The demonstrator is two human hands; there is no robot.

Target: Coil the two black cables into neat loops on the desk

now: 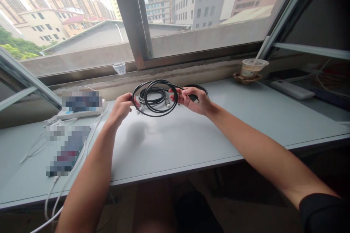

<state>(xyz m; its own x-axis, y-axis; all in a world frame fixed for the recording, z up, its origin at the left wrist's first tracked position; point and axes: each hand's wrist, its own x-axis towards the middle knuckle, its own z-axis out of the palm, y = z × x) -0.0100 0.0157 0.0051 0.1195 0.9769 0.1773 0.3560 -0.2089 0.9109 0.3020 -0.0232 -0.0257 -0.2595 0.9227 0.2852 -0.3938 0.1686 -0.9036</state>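
and there it was: the left hand (121, 108) had its fingers closed on the left edge of the looped black cable (155, 99), while the right hand (190, 100) gripped the right side, fingers curled near the black plug (193, 98). the coil hung just above the pale grey desk (175, 153), a tighter bundle sitting inside the loops. the risk was a loose loop slipping from those fingers and snarling the bundle, or a sudden pull whipping the plug right into the drink cup (253, 69) at the far end.
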